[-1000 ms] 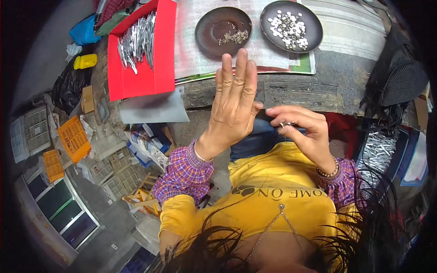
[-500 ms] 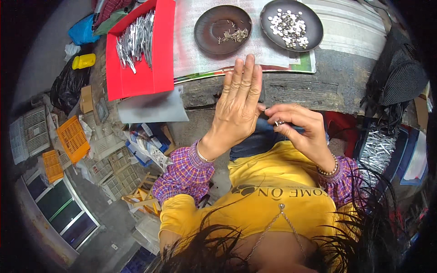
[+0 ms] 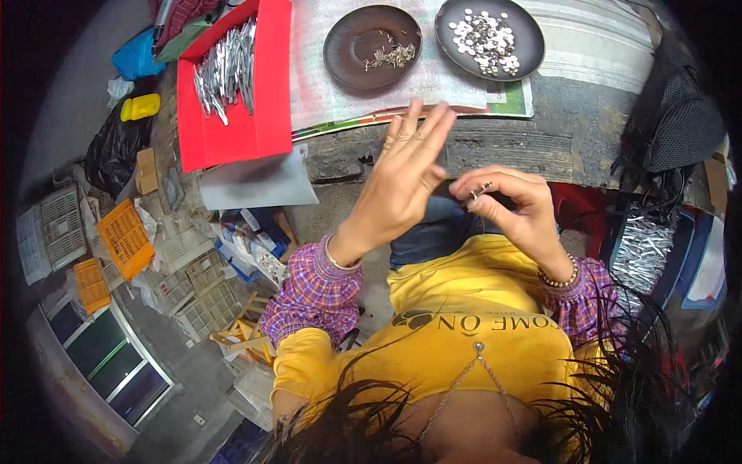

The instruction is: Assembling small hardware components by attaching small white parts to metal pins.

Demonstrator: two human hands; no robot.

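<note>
My left hand (image 3: 396, 189) is raised near the table's front edge, its fingers stretched out and slightly apart, with nothing seen in it. To its right, my right hand (image 3: 516, 205) pinches a small shiny metal piece (image 3: 481, 190) between thumb and fingertips. Its exact kind is too small to tell. The two hands are apart. Beyond them on the table, a brown dish (image 3: 346, 56) holds small metal pins (image 3: 393, 56). Beside that, a dark dish (image 3: 530, 52) carries many round silvery caps (image 3: 485, 42).
A red box (image 3: 267, 124) with silvery metal strips (image 3: 228, 73) stands at the far left of the table (image 3: 510, 151). At right, a bin of metal pieces (image 3: 643, 251) sits below a black mesh bag (image 3: 680, 127). Orange crates (image 3: 126, 238) lie on the floor at left.
My left hand has tilted and its fingers have parted a little, drawing away from the right hand. The metal piece in my right hand now shows more. The view has shifted slightly.
</note>
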